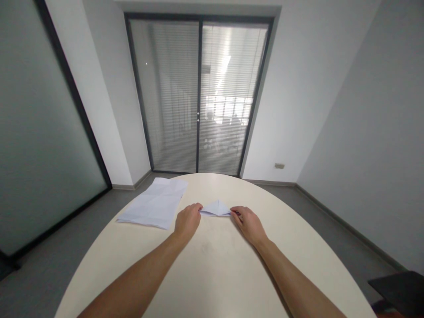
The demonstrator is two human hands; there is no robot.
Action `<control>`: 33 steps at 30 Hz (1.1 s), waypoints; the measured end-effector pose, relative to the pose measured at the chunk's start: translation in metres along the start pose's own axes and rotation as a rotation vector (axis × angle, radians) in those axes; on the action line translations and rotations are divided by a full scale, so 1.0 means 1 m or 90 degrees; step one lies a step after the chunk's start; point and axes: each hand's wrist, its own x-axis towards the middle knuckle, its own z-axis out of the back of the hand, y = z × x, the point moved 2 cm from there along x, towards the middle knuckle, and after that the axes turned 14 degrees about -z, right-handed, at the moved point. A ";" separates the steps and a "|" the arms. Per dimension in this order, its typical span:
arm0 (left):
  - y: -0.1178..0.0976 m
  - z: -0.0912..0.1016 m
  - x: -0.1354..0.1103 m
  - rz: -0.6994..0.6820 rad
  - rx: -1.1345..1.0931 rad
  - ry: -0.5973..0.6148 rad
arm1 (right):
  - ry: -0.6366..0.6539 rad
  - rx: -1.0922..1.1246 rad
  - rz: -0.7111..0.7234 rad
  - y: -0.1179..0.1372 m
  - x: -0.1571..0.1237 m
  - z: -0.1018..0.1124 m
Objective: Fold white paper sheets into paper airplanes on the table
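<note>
A small piece of folded white paper (217, 208) lies near the middle of the round table, its top coming to a low peak with a crease down the centre. My left hand (188, 219) pinches its left corner between thumb and fingers. At the opposite corner, my right hand (247, 222) is closed on the paper in the same way. The fingertips partly cover both corners.
White sheets of paper (154, 201) with fold lines lie on the left of the cream table (212, 274). Glass doors with blinds (198, 97) stand beyond it. A dark object (400, 287), perhaps a chair, shows at the lower right.
</note>
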 end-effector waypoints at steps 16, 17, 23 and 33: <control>0.005 -0.005 -0.001 -0.042 -0.027 -0.058 | -0.003 0.069 -0.131 -0.005 0.000 -0.004; 0.006 -0.005 -0.001 -0.046 -0.029 -0.060 | -0.002 0.075 -0.137 -0.005 0.000 -0.003; 0.007 -0.008 0.000 -0.052 -0.043 -0.072 | -0.018 0.078 -0.148 -0.007 0.001 -0.003; 0.009 -0.011 0.001 -0.080 -0.062 -0.113 | -0.050 0.113 -0.115 -0.008 0.003 -0.002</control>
